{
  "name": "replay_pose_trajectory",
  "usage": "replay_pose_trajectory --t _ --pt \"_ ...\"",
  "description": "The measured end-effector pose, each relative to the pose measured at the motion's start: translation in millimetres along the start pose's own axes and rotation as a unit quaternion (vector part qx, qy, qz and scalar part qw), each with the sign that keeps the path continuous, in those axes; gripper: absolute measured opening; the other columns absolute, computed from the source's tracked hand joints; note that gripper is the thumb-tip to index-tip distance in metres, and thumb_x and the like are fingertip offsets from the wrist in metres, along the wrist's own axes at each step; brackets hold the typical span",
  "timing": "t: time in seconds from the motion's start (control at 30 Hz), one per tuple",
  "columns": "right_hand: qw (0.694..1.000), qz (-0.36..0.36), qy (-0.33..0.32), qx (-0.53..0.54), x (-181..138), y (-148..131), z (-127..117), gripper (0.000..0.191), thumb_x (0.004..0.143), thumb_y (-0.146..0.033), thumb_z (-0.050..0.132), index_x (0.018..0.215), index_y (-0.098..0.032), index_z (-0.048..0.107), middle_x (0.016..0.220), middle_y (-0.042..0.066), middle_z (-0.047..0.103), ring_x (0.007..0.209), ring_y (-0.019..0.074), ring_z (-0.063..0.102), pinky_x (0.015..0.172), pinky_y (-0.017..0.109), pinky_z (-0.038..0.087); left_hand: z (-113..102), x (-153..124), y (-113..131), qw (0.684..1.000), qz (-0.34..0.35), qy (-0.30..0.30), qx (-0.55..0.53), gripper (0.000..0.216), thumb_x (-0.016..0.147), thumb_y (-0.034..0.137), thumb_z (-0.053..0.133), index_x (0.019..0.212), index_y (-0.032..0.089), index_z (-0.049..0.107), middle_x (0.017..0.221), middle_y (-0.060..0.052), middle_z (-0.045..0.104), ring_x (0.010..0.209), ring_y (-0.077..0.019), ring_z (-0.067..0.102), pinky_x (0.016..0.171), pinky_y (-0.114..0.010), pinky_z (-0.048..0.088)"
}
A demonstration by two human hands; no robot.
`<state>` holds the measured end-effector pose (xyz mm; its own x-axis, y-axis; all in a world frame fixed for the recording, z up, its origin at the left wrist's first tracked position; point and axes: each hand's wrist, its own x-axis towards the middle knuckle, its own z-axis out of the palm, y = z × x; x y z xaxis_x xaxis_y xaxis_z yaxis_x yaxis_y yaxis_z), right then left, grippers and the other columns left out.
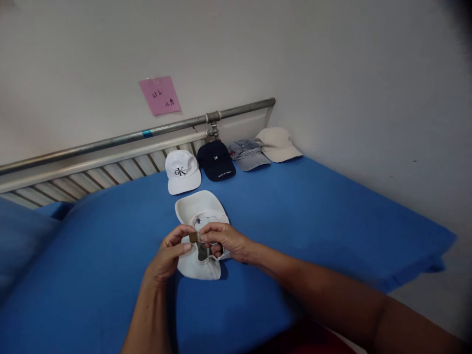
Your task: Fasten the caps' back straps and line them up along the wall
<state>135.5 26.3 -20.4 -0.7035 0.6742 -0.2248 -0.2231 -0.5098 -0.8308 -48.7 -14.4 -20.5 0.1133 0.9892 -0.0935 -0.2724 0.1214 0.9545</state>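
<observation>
The near cap point(199, 209) is showing matt cloth, its clasp point(193, 237) looking like dull, brassy metal. At 12 o'clock from it, the navy cap point(216, 164) is showing matt cloth; at 1, the grey cap point(249, 155) is looking mottled. The sheet point(287, 221) is showing matt fabric. At 11, the pipe point(180, 124) is gleaming faintly, metallic; the note point(160, 96) is looking like matt paper.

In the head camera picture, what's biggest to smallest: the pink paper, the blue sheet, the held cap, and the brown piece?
Largest to smallest:
1. Blue sheet
2. Held cap
3. Pink paper
4. Brown piece
</observation>
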Motion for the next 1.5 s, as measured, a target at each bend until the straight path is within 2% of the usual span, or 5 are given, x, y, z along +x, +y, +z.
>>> replay_pose_trajectory --t 0.4,0.67,0.97,1.23,1.5 --pt "0.999 -0.029 0.010 -0.016 -2 -1 2 0.019 0.066 -0.026 0.072 0.079 -0.016 0.062 0.057 -0.007 0.055 0.039 0.0015 0.040 0.040 0.017 0.030 9 0 2 0.998 -0.034 0.048 -0.019 0.030 0.052 0.029 0.088 0.075 0.018 0.072 0.070 -0.003 0.074 0.062 -0.0155 0.067 0.063 -0.024 0.052" --pt "0.998 -0.050 0.023 -0.041 -3 -2 4 0.017 0.066 -0.025 0.069 0.078 -0.016 0.060 0.059 -0.006 0.057 0.040 0.0022 0.041 0.041 0.017 0.031 11 0 4 0.999 -0.045 0.006 -0.021 0.031 0.060 0.028 0.084 0.086 0.018 0.070 0.073 -0.005 0.075 0.064 -0.0176 0.069 0.063 -0.026 0.053" --pt "0.995 -0.087 0.018 -0.049 -5 -5 3 0.015 0.063 -0.018 0.065 0.075 -0.017 0.056 0.044 -0.010 0.045 0.040 0.0051 0.040 0.041 0.018 0.031 13 -2 8 0.999 -0.042 -0.013 0.000 0.029 0.058 0.032 0.084 0.074 0.015 0.068 0.065 -0.001 0.070 0.056 -0.0110 0.061 0.055 -0.019 0.047" --pt "0.991 -0.074 0.032 -0.108 -11 -17 0 0.019 0.067 -0.022 0.064 0.084 -0.016 0.060 0.054 -0.006 0.057 0.045 0.0070 0.051 0.041 0.018 0.041 15 -2 9 0.999 -0.016 0.016 -0.027 0.028 0.055 0.028 0.085 0.072 0.016 0.066 0.062 0.000 0.068 0.052 -0.0101 0.059 0.051 -0.018 0.043" --pt "0.992 -0.094 0.003 -0.083 -11 -14 -3 0.023 0.062 -0.018 0.069 0.083 -0.017 0.059 0.055 -0.007 0.058 0.048 0.0074 0.054 0.044 0.017 0.043 16 -3 9 0.999 0.001 0.014 -0.032 0.034 0.048 0.031 0.088 0.071 0.016 0.067 0.062 -0.001 0.069 0.054 -0.0123 0.061 0.054 -0.020 0.045"
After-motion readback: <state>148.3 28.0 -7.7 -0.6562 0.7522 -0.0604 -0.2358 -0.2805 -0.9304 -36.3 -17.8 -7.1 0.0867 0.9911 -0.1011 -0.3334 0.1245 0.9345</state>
